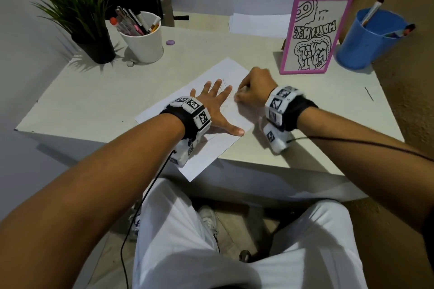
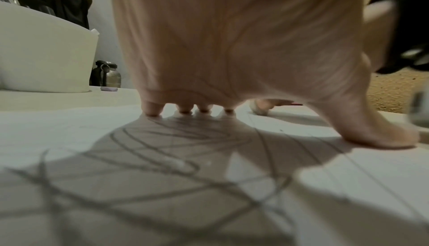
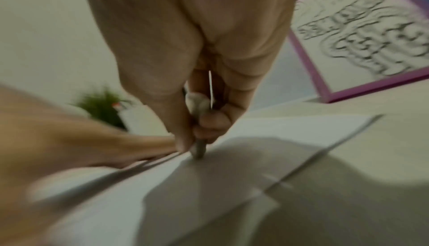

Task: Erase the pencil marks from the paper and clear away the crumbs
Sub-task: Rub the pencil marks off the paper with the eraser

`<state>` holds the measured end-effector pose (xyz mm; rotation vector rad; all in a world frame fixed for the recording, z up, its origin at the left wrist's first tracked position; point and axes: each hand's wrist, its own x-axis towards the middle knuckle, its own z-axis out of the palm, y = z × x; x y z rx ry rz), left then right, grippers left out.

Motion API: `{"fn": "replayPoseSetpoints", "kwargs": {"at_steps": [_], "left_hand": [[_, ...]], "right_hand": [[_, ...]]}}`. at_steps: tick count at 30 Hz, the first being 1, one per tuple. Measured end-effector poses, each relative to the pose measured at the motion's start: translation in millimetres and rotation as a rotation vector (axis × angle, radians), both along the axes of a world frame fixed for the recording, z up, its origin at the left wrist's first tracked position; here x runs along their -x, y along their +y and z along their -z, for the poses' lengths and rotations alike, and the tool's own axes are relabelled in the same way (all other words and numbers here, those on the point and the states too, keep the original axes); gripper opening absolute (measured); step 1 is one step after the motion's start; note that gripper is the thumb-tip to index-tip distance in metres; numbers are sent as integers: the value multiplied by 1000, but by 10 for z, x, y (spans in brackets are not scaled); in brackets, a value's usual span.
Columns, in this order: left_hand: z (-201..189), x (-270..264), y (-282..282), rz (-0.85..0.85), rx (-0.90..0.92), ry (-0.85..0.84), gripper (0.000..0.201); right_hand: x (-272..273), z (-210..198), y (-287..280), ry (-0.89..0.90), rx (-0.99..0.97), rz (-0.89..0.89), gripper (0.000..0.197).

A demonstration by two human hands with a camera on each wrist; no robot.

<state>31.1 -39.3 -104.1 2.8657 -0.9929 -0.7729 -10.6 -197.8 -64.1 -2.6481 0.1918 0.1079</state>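
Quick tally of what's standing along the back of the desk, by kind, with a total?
Pen cups: 2, white and blue
Potted plants: 1
Framed drawings: 1, pink frame
Metal bottles: 1
Total: 5

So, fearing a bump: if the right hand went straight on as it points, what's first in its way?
Likely the fingers of the left hand, flat on the paper just past the eraser.
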Motion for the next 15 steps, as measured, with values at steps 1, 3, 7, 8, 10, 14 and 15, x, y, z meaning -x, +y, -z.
{"fn": "replayPoseSetpoints", "kwargs": {"at_steps": [1, 3, 7, 8, 10, 14, 15], "left_hand": [[2, -11, 1, 3, -1, -2, 148], [6, -19, 8, 8, -2, -14, 147], [-29, 11, -12, -19, -6, -4, 147], [-20, 6, -11, -21, -4, -9, 146], [0, -10, -8, -11, -6, -28, 143], [-99, 18, 8, 3, -26, 12, 148], [-140, 14, 35, 28, -20, 30, 145]], "right_hand": [[75, 18, 88, 35, 14, -88, 11], [215, 29, 142, 126, 0, -227, 9], [112, -9, -67, -4, -3, -7, 15], [140, -9, -7, 6, -3, -49, 11], [248, 1, 165, 95, 39, -236, 13], [169, -36, -11, 120, -21, -124, 15], [140, -32, -41, 113, -23, -89, 18]]}}
